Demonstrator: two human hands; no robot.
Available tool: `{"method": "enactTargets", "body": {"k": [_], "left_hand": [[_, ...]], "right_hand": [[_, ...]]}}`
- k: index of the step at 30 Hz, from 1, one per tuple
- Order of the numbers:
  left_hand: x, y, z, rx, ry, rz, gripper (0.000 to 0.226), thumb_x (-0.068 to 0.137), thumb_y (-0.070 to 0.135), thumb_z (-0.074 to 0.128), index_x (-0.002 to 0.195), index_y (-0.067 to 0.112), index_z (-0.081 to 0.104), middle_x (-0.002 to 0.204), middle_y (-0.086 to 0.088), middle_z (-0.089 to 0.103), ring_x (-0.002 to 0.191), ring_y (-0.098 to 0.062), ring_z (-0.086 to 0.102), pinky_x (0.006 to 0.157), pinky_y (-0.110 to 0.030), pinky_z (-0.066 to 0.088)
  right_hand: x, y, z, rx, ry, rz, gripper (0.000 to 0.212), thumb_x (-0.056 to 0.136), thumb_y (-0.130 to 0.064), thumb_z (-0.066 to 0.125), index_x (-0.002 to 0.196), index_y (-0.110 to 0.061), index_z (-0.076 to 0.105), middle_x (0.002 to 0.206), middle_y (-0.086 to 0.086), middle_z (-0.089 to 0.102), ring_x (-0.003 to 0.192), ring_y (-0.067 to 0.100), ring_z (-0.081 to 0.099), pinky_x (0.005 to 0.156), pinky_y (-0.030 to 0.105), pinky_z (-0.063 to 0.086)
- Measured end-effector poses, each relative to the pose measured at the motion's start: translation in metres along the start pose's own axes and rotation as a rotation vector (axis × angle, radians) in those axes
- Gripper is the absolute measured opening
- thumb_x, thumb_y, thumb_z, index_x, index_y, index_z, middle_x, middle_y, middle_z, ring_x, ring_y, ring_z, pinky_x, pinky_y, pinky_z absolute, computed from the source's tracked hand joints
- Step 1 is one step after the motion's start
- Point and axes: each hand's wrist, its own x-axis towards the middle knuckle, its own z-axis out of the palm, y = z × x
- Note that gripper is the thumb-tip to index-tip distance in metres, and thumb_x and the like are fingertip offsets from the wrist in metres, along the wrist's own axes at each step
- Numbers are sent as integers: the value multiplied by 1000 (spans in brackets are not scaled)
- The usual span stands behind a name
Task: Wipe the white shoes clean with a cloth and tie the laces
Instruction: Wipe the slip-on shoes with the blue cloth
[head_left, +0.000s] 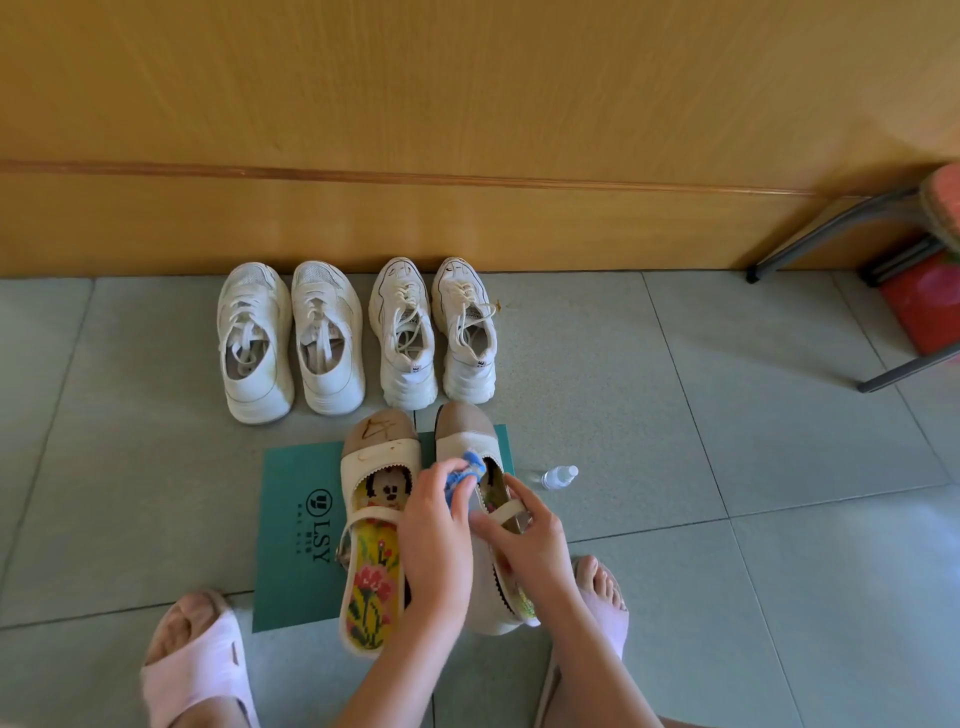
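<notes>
Head: tile floor (727, 415), wooden wall (467, 104), green mat (288, 577) under shoes (382, 457).

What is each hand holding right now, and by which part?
The left hand pinches the blue cloth by its near end, against the upper of the right-side strap shoe. The right hand grips that shoe around its strap.

left hand (436, 543) pinches blue cloth (471, 466) against right strap shoe (464, 441); right hand (527, 543) grips its strap (508, 508)
</notes>
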Motion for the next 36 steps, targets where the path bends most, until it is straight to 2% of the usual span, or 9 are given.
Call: {"method": "enactTargets", "body": {"k": [3,6,14,18,21,24,27,33,36], "left_hand": [[-16,0,-4,-8,-13,-25,15,91,29,57,103,22,63,93,9,67,78,-5,58,65,-24,50],[-29,-1,-6,9,-3,-55,14,90,29,58,102,23,63,90,9,67,73,-5,56,60,-20,47],[-49,0,-12,12,-2,-114,13,88,27,61,100,21,64,82,13,64,66,-1,52,51,-10,36],[-66,-5,-15,-16,-74,-121,14,88,29,60,102,25,62,79,25,57,70,7,55,59,-13,45],[-75,-7,-18,-41,-115,-148,15,89,34,57,103,29,61,84,22,61,79,4,59,65,-15,49],[-83,-9,-20,-39,-152,-170,15,88,34,58,103,32,60,90,18,65,84,0,61,69,-17,51],[-94,-10,-25,-74,-207,-230,14,88,32,60,101,34,58,93,17,65,87,-2,61,71,-17,51],[-109,-9,-32,-123,-266,-340,12,89,26,60,101,29,59,96,13,64,89,-5,60,69,-5,45],[-108,-4,-40,-227,-278,-412,11,90,21,60,91,31,57,90,14,63,85,-1,59,69,-7,46]], "right_hand": [[1,-4,-6,32,-55,11,64,71,-30,81,129,-30,53,99,-8,69,82,-1,62,63,8,45],[2,-4,-9,48,-82,15,62,74,-28,79,130,-29,53,101,-5,68,79,-2,60,60,6,43],[3,0,-11,59,-110,10,60,77,-31,76,132,-30,51,99,-4,66,84,6,60,70,17,46],[2,-4,-11,38,-109,6,60,79,-33,73,134,-30,48,101,-8,65,91,6,60,74,19,46],[3,-5,-8,20,-89,3,61,79,-34,73,134,-30,48,104,-9,64,94,5,60,79,23,49],[3,-2,-5,22,-62,5,63,76,-37,75,133,-31,49,114,-3,64,101,12,61,89,33,52],[2,-2,-5,23,-48,4,62,76,-38,75,132,-32,50,113,-2,63,100,14,61,86,34,54],[0,-4,-1,-7,-21,-11,61,77,-40,73,133,-34,48,115,-4,61,100,13,59,80,29,51],[0,-6,1,-24,-15,-5,64,76,-41,74,134,-33,48,117,-2,61,101,15,59,82,31,52]]}}
